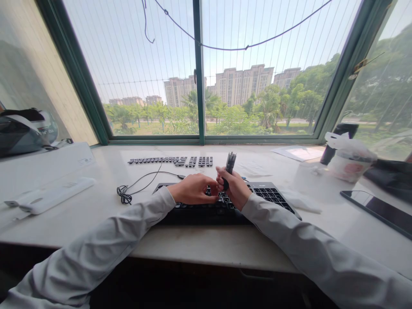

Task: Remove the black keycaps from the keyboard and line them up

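A black keyboard [272, 195] lies in front of me, many of its key positions showing bare switches on the right side. Wrapped in my right hand [236, 186] is a short black tool [230, 163], upright, with a notched, prong-like top end; its exact kind is unclear. My left hand [195, 189] hovers over the middle of the keyboard, thumb and index finger curved with a gap between them. Its fingertips come close to the right hand's fingers, and whether they touch is unclear. Both hands cover the keyboard's centre.
Removed keycaps [206, 161] stand in rows behind the keyboard. A coiled cable [124, 195] lies to the left, near a white power strip [61, 195]. At right are a phone [383, 210], a bagged tub [349, 163] and papers [299, 152]. A window [202, 86] stands behind.
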`<action>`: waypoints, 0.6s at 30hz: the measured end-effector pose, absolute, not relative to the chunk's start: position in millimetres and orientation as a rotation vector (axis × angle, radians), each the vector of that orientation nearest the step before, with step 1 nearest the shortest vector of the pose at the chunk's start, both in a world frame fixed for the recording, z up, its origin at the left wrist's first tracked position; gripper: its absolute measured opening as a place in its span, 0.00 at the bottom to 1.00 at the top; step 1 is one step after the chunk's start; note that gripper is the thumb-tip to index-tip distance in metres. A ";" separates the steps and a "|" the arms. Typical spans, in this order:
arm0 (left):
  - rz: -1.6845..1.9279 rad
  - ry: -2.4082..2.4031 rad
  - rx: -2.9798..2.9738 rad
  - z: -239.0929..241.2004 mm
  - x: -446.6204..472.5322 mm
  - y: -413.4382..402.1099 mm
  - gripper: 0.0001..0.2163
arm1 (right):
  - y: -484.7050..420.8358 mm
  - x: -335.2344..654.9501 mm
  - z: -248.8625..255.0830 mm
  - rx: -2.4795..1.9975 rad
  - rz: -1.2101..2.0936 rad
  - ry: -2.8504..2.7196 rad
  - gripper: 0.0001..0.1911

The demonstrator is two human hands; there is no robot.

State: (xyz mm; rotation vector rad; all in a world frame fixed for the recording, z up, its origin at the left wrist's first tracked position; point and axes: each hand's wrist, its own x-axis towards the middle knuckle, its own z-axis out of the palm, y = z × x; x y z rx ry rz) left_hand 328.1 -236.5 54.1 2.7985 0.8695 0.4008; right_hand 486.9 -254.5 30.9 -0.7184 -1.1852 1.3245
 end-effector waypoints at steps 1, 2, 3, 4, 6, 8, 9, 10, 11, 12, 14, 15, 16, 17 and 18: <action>0.396 0.874 2.802 55.0 328.0 -236.7 0.08 | -254.1 486.6 30.2 -0.715 1.319 -1.192 0.23; 0.391 0.881 2.807 56.3 327.8 -237.1 0.07 | -253.7 486.3 29.7 -0.708 1.316 -1.197 0.23; 0.388 0.890 2.816 57.9 327.5 -237.7 0.07 | -253.2 486.0 29.3 -0.702 1.316 -1.201 0.23; 0.383 0.902 2.828 59.7 327.1 -238.6 0.07 | -252.8 485.9 29.2 -0.696 1.319 -1.204 0.23; 0.354 0.934 2.857 63.3 326.2 -240.7 0.07 | -252.4 485.8 29.7 -0.687 1.347 -1.206 0.24; 0.322 0.961 2.874 65.3 325.6 -242.5 0.08 | -252.6 486.1 30.8 -0.687 1.388 -1.198 0.25; 0.314 0.970 2.875 65.4 325.5 -243.0 0.08 | -253.0 486.2 31.4 -0.690 1.403 -1.194 0.25; 0.313 0.973 2.873 64.9 325.4 -243.1 0.08 | -253.4 486.4 31.9 -0.694 1.410 -1.191 0.25; 0.318 0.970 2.869 63.9 325.4 -242.9 0.08 | -254.0 486.5 32.3 -0.699 1.409 -1.191 0.25; 0.326 0.964 2.868 62.7 325.3 -242.4 0.08 | -254.7 486.6 32.6 -0.703 1.403 -1.195 0.25; 0.340 0.950 2.867 60.6 324.6 -240.8 0.09 | -256.0 486.7 32.9 -0.697 1.386 -1.213 0.25; 0.344 0.943 2.868 60.1 323.9 -240.0 0.09 | -256.5 486.7 32.8 -0.686 1.380 -1.222 0.25; 0.349 0.940 2.868 60.1 323.1 -239.3 0.10 | -256.8 486.8 32.6 -0.670 1.380 -1.228 0.25; 0.357 0.945 2.869 60.6 322.1 -238.8 0.10 | -256.8 486.8 32.2 -0.649 1.385 -1.228 0.25; 0.363 0.956 2.870 61.4 321.0 -238.3 0.10 | -256.5 486.9 31.7 -0.626 1.394 -1.221 0.25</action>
